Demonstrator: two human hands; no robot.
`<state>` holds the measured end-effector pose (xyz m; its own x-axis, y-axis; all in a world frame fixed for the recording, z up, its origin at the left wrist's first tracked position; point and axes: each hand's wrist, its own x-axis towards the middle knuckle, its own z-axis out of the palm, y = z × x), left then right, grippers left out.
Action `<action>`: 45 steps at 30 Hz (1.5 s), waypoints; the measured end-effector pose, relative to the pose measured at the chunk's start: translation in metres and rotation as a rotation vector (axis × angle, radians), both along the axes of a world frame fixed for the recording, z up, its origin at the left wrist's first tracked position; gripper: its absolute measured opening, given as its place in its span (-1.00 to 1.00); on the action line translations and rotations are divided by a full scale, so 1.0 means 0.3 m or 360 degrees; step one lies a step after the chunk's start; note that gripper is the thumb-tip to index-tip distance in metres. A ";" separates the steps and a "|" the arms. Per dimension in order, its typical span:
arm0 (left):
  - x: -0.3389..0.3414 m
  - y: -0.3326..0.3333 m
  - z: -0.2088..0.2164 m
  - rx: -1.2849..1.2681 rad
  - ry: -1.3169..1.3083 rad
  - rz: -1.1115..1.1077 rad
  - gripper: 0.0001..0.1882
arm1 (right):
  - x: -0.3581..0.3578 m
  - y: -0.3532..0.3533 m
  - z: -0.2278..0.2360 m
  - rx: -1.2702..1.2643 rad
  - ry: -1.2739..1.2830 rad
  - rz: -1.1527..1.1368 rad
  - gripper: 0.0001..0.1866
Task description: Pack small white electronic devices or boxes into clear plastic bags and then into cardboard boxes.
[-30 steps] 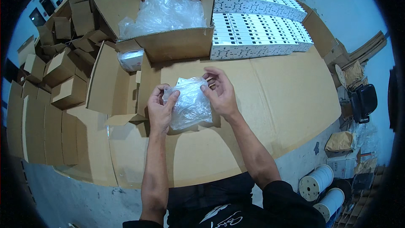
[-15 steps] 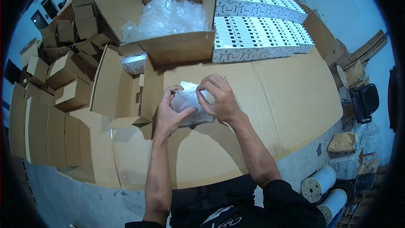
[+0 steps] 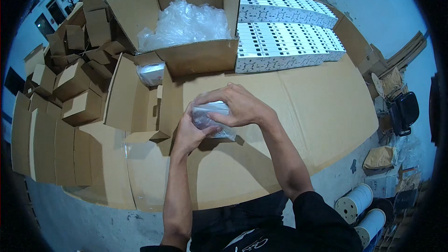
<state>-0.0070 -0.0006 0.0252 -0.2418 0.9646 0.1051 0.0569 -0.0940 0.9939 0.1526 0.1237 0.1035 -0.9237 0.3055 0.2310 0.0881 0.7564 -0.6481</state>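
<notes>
Between my hands, above the cardboard-covered table, is a small white box in a clear plastic bag (image 3: 205,120). My left hand (image 3: 187,133) grips its left side, with the thumb across the lower front. My right hand (image 3: 241,106) arches over the top from the right, its fingers reaching the upper left corner and its thumb pressed on the front. Loose plastic hangs at the bag's lower right. To the left stands an open brown carton (image 3: 125,100), with a similar wrapped white package (image 3: 151,73) at its far end.
A large open carton (image 3: 200,58) of crumpled clear bags (image 3: 184,25) stands behind. Stacked white boxes (image 3: 284,56) fill the back right. Brown cartons (image 3: 77,81) pile up at left. Cable spools (image 3: 352,203) and a black chair (image 3: 403,114) are on the floor at right.
My right hand has moved from pinching the bag's upper edge to folding over its top. The white piece that stuck up there is now covered. The view has shifted slightly.
</notes>
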 end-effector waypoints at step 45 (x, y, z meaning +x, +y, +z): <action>-0.054 -0.028 0.031 -0.0210 0.0018 -0.0024 -0.34 | -0.002 0.060 -0.270 -0.2218 0.1528 -0.0562 -0.46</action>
